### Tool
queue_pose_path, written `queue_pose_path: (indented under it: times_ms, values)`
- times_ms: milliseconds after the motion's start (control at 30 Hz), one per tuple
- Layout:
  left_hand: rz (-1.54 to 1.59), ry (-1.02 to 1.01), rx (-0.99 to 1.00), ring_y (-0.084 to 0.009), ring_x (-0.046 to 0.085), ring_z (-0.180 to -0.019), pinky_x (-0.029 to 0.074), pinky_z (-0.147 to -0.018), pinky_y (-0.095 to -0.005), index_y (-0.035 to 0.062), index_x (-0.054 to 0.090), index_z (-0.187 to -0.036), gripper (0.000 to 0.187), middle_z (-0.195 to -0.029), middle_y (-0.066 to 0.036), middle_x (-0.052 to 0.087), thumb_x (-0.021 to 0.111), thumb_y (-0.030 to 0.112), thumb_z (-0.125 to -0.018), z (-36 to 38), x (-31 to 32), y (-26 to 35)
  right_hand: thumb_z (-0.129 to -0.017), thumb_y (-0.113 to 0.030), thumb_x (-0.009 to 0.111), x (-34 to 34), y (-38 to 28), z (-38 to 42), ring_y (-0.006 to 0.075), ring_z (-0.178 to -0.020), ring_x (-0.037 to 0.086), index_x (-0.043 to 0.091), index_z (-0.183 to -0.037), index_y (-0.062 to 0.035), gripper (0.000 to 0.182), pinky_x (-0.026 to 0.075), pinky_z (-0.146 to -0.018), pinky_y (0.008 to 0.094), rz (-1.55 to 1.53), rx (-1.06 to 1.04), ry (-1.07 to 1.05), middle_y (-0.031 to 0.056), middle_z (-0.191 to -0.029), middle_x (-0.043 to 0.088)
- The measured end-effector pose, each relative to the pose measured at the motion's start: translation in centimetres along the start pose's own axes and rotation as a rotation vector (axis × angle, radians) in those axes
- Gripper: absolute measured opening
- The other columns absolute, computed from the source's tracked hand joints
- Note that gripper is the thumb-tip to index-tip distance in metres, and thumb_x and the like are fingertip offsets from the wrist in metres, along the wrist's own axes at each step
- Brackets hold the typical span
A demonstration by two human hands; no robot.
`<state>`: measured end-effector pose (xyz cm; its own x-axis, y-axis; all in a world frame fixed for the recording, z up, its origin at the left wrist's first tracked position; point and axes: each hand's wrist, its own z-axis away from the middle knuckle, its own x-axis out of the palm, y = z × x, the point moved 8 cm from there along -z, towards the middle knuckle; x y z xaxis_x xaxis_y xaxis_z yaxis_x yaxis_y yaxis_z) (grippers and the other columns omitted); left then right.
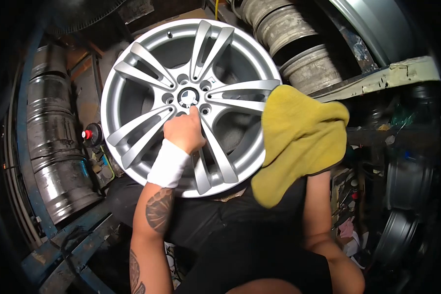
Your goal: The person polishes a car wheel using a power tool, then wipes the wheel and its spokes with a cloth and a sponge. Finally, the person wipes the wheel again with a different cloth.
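Observation:
A silver alloy wheel rim [142,73] stands upright on my lap, its face toward me. My left hand [183,131], with a white wristband, rests on the spokes and one finger points at the round centre cap [187,96]. A yellow cloth [299,142] covers my right hand at the rim's right edge, so the hand itself is hidden; only its forearm shows below the cloth.
Metal kegs [59,142] stand at the left beside a blue frame [34,206]. Worn wheel drums [299,54] are stacked at the top right. More rims [406,196] lean at the right, with small clutter on the floor.

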<state>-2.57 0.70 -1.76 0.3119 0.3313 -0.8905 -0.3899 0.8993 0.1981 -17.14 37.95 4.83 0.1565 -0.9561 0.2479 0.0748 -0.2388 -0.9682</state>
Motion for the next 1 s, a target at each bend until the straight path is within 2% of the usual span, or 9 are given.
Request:
queue_pose_path:
  times_ms: [200,367,467,533,633,667,767,933,1000]
  values:
    - [-0.034,-0.104,-0.052,-0.0357,0.076,-0.099,0.059,-0.086,-0.0429,0.0057,0.059,-0.125,0.055,-0.103,-0.018,0.077,0.076,0.024,-0.075,-1.6,-0.2,-0.1,-0.099,-0.032,0.063,2.5,-6.4,0.0,0.0348,-0.105,0.072,0.071,-0.118,0.0001,0.039,0.054,-0.096,0.0441,0.339,-0.188,-0.132,0.0171,-0.110,0.076]
    - [0.353,-0.160,0.111,-0.0400,0.072,-0.095,0.056,-0.084,-0.0458,0.0048,0.065,-0.117,0.039,-0.102,-0.022,0.075,0.069,0.023,-0.083,-0.9,-0.8,-2.2,-0.101,-0.035,0.063,10.3,2.2,-1.6,0.0356,-0.103,0.073,0.072,-0.118,-0.0013,0.039,0.055,-0.094,0.0447,0.731,-0.248,-0.414,0.0158,-0.108,0.077]
    - [0.596,0.072,-0.015,-0.0423,0.071,-0.087,0.055,-0.081,-0.0463,0.0001,0.070,-0.103,0.023,-0.094,-0.024,0.074,0.062,0.017,-0.089,2.3,-4.6,-6.2,-0.102,-0.046,0.061,15.6,6.0,-1.2,0.0413,-0.096,0.072,0.073,-0.113,0.0014,0.050,0.056,-0.088,0.0478,1.188,-0.743,-0.500,0.0224,-0.106,0.075]
    - [0.480,0.365,-0.059,-0.0452,0.072,-0.088,0.055,-0.085,-0.0488,-0.0026,0.072,-0.099,0.023,-0.088,-0.027,0.072,0.056,0.013,-0.092,5.3,-7.5,-9.5,-0.102,-0.059,0.056,18.2,7.5,-2.2,0.0377,-0.100,0.074,0.077,-0.106,0.0013,0.064,0.058,-0.085,0.0467,1.607,-0.345,-0.587,0.0231,-0.104,0.076]
    - [0.416,0.253,-0.112,-0.0459,0.071,-0.093,0.053,-0.089,-0.0526,-0.0029,0.074,-0.098,0.034,-0.093,-0.028,0.072,0.052,0.023,-0.097,5.6,-3.1,-13.5,-0.098,-0.078,0.043,23.3,10.2,-3.1,0.0373,-0.094,0.076,0.081,-0.094,-0.0017,0.085,0.058,-0.080,0.0461,1.823,-0.046,-0.761,0.0216,-0.096,0.077]
    - [0.351,0.219,-0.140,-0.0476,0.070,-0.094,0.054,-0.091,-0.0539,-0.0033,0.075,-0.095,0.042,-0.092,-0.029,0.073,0.052,0.031,-0.101,5.1,-1.9,-13.0,-0.096,-0.083,0.037,24.6,11.6,-3.8,0.0369,-0.088,0.077,0.083,-0.086,-0.0049,0.091,0.059,-0.077,0.0468,1.818,-0.123,-0.740,0.0209,-0.091,0.077]
    - [0.124,0.286,-0.219,-0.0479,0.071,-0.088,0.055,-0.083,-0.0549,-0.0025,0.074,-0.085,0.056,-0.086,-0.029,0.073,0.057,0.048,-0.102,3.9,-0.8,-10.6,-0.099,-0.072,0.045,25.9,12.1,-3.7,0.0357,-0.084,0.076,0.080,-0.083,-0.0026,0.080,0.059,-0.073,0.0456,1.820,-0.128,-0.723,0.0220,-0.087,0.076]
    - [-0.161,0.375,-0.178,-0.0398,0.073,-0.071,0.058,-0.065,-0.0495,0.0036,0.075,-0.075,0.049,-0.075,-0.021,0.072,0.064,0.045,-0.098,1.8,-0.9,-6.8,-0.101,-0.047,0.061,22.5,11.0,-1.3,0.0346,-0.076,0.073,0.073,-0.078,-0.0038,0.050,0.057,-0.068,0.0460,1.528,-0.657,-0.430,0.0193,-0.078,0.073]
    - [-0.171,0.441,-0.125,-0.0401,0.073,-0.071,0.058,-0.063,-0.0489,0.0038,0.074,-0.075,0.039,-0.075,-0.020,0.072,0.071,0.038,-0.093,2.0,-1.8,-6.2,-0.102,-0.032,0.063,21.8,9.7,-0.3,0.0351,-0.078,0.071,0.070,-0.082,-0.0031,0.035,0.055,-0.076,0.0482,1.404,-0.751,-0.500,0.0150,-0.078,0.071]
